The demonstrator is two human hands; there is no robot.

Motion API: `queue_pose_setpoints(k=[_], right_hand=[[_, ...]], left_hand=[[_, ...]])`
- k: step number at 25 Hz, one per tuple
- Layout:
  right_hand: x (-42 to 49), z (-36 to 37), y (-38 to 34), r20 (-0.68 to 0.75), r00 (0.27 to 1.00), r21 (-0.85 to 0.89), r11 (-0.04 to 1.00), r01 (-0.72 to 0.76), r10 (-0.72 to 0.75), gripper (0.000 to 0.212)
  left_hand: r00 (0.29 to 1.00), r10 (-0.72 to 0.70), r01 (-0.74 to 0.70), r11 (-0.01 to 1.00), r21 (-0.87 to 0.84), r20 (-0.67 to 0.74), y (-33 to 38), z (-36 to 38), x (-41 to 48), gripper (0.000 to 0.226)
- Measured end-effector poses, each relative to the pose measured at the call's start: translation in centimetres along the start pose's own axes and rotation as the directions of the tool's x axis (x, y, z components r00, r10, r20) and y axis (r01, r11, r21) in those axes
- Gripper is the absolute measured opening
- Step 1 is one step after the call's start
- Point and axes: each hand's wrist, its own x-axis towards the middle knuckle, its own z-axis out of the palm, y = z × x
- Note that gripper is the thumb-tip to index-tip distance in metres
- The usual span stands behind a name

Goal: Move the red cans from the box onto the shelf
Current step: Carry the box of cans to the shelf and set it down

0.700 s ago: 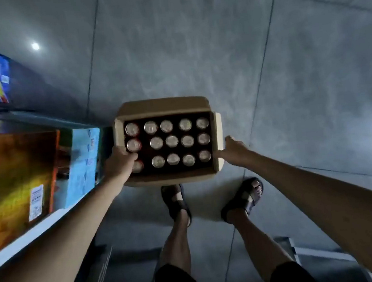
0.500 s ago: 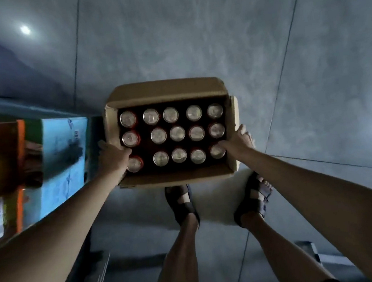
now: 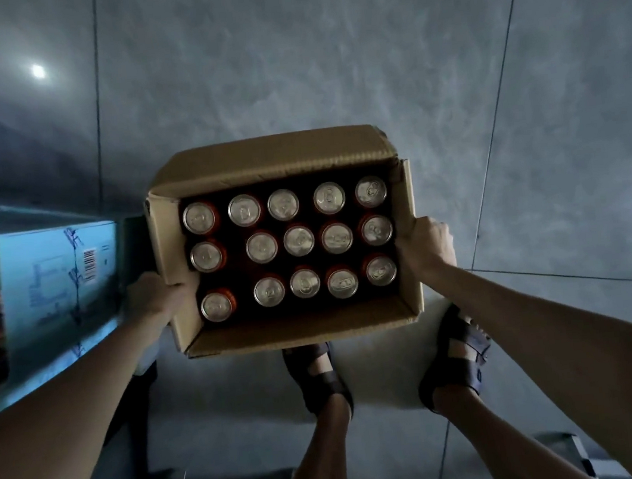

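box [image 3: 278, 157]: open-topped cardboard, being held up between both hands over the grey floor [image 3: 327, 62]; it is looking clear of the ground, though its underside is not showing.
red cans [image 3: 299, 241]: fifteen are standing upright inside the box, silver tops up, in three rows of five; the column by the box's left wall is sitting a little apart from the rest.
left hand [image 3: 153, 299]: gripping the box's left wall near its near corner, fingers curling over the rim.
right hand [image 3: 426, 245]: gripping the box's right wall about midway, fingers wrapping over the edge, just beside the end cans.
cans to hands: no can is being touched; the nearest ones are lying just inside the walls that the hands are clamping.
load: fifteen cans, if full, are likely making this heavy, and thin cardboard walls are probably bowing and tearing under a rim grip.
better hold: supporting the box from under its base is looking safer than pulling on the walls.
single can: stiff, smooth, probably slippery at the sides; wrapping round the body from above the box is suiting it best.
shelf [image 3: 23, 211]: lying just left of the box, already carrying a blue carton [image 3: 57, 282].
sandals [image 3: 321, 375]: standing just nearward of the box, partly under it.
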Motion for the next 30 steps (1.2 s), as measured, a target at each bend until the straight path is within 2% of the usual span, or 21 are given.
queue_pose_setpoints(k=[3,7,12,15,19,22,24,25,30], right_hand=[[0.7,-0.6,0.0,0.017,1.0,0.014,1.0,0.019,-0.019,0.025],[0.7,-2.5,0.1,0.002,1.0,0.048,0.999,0.018,-0.018,0.026],[-0.8,-7.3,0.2,-0.027,0.999,0.071,0.997,0.021,-0.019,0.017],[-2.0,-12.6,-1.5,-0.033,0.999,0.084,0.996,0.023,-0.02,0.017],[-2.9,-20.9,-5.2,-0.032,0.998,0.092,0.994,0.053,-0.05,0.017],[-2.3,-26.9,-8.7,-0.044,0.997,0.128,0.989,0.073,-0.068,0.024],[-1.8,-30.9,-11.5,-0.036,0.996,0.126,0.989,0.08,-0.076,0.017],[-1.2,-32.9,-13.1,-0.036,0.995,0.116,0.989,0.091,-0.088,0.013],[2.8,-40.4,-20.9,-0.006,0.99,0.082,0.986,0.143,-0.143,0.023]], left_hand=[[0.998,0.032,-0.027,0.995,-0.094,0.049,0.6,-1.6,-1.2,0.037],[0.994,0.11,-0.106,0.989,-0.105,0.028,2.2,-3.8,-3.8,0.028],[0.983,0.186,-0.185,0.982,-0.024,0.006,5.7,-7.7,-6.8,0.028],[0.967,0.257,-0.257,0.967,-0.005,0.001,8.4,-11.9,-9.2,0.022],[0.955,0.296,-0.296,0.955,0.0,0.0,12.6,-19.1,-12.8,0.02],[0.946,0.323,-0.323,0.946,-0.022,-0.013,17.1,-25.1,-14.9,0.027],[0.939,0.345,-0.345,0.938,-0.019,-0.011,20.0,-29.2,-15.9,0.03],[0.936,0.352,-0.353,0.935,-0.027,-0.027,21.6,-31.2,-16.0,0.03],[0.935,0.352,-0.353,0.935,-0.023,-0.044,29.4,-40.0,-14.8,0.032]])
